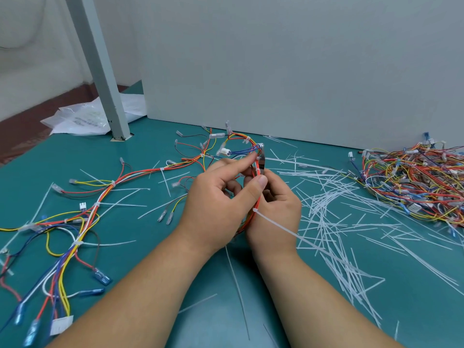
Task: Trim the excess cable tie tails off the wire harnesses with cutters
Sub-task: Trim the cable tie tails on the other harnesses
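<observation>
To the left of the hands untrimmed harnesses (82, 217) wait, the left hand (216, 207) pinches the wire harness (254, 212) to steady it, and the right hand (276, 209) grasps the cutters (262, 162) at a tie, above the cut tails (334, 222) on its right.

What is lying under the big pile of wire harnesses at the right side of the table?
The pile of wire harnesses rests on the green table. Cut white tie tails reach its left edge. Whether more tails lie beneath cannot be seen; the wires cover that.
</observation>
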Motion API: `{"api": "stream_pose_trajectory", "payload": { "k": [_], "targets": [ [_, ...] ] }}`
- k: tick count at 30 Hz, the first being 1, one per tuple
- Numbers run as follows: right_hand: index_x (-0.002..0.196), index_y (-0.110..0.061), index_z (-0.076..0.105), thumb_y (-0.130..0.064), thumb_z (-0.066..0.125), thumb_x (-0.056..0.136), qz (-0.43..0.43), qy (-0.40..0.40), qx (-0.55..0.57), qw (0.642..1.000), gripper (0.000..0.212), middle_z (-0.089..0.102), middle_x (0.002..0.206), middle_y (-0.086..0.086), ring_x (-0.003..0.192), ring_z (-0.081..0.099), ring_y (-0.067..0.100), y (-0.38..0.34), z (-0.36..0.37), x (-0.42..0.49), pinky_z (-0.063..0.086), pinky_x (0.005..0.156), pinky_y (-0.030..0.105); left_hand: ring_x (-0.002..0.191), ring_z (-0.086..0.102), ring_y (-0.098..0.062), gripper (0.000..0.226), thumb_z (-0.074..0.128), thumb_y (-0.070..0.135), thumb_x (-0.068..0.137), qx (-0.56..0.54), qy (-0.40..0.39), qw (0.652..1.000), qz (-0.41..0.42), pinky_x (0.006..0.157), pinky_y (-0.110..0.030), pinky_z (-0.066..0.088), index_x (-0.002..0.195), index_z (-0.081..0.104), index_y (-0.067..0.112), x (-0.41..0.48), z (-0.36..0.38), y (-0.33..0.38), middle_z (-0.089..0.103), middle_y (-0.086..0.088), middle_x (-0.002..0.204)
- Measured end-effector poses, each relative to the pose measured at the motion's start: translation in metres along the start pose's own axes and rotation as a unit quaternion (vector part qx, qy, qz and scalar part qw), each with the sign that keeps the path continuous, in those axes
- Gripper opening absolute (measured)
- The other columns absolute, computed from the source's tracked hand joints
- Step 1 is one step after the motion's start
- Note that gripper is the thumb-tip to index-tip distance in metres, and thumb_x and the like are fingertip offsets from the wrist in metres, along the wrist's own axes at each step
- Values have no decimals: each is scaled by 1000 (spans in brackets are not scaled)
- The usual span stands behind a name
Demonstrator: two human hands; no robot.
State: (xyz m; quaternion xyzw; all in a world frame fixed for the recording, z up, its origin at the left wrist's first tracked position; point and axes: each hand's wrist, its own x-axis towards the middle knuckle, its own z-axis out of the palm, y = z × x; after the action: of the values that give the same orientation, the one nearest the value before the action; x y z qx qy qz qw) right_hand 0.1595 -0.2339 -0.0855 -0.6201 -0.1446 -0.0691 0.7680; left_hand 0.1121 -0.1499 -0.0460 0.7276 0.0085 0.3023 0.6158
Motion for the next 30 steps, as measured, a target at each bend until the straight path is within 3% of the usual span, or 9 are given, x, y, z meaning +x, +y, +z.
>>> {"api": "stream_pose_trajectory", "payload": {
  "k": [4,8,18,22,25,28,30],
  "targets": [
    [103,-29,81,-19,71,89,-7,-4,1,1000,20,76,92,14,81,63,15,-1,1,0,59,78,56,77,63,-38,40,68,46,78,-1,3,1000,4,76,-50,57,118,66,48,0,0,0,65,6,99],
    [99,-33,81,-23,72,85,-2,6,-2,1000,19,77,84,-3,77,64,11,-2,1,-1,58,74,42,78,64,-38,42,68,46,79,3,2,1000,5,76,-51,57,121,67,45,0,0,0,65,2,100],
    [98,-26,81,-22,71,87,4,8,3,1000,16,73,79,-7,73,60,9,-5,1,-2,54,69,34,80,66,-37,41,68,46,79,3,4,1000,0,80,-53,57,119,67,46,0,0,2,68,0,106],
    [100,-22,81,-19,72,87,2,15,0,1000,16,76,83,0,77,64,12,-5,1,-2,58,73,44,79,64,-37,41,68,46,79,2,1,1000,0,80,-52,57,120,67,46,-1,0,2,67,2,102],
    [99,-22,81,-19,71,88,-2,8,0,1000,15,72,79,1,75,59,13,-5,0,-2,55,71,42,78,64,-37,42,68,46,78,0,1,1000,-2,78,-51,57,120,67,45,-1,1,1,66,-1,103],
    [101,-27,82,-18,70,90,-3,2,2,1000,18,73,84,14,78,59,14,-5,1,-2,56,73,43,81,66,-39,42,68,46,78,-3,2,1000,-3,80,-54,57,120,67,45,0,0,1,67,-3,106],
    [103,-25,82,-17,71,89,-2,6,3,1000,19,74,83,10,78,61,13,-6,1,-2,57,73,43,82,67,-39,42,68,46,78,-1,1,1000,-4,81,-55,57,120,67,44,0,0,1,67,-4,107]
  ]
}}
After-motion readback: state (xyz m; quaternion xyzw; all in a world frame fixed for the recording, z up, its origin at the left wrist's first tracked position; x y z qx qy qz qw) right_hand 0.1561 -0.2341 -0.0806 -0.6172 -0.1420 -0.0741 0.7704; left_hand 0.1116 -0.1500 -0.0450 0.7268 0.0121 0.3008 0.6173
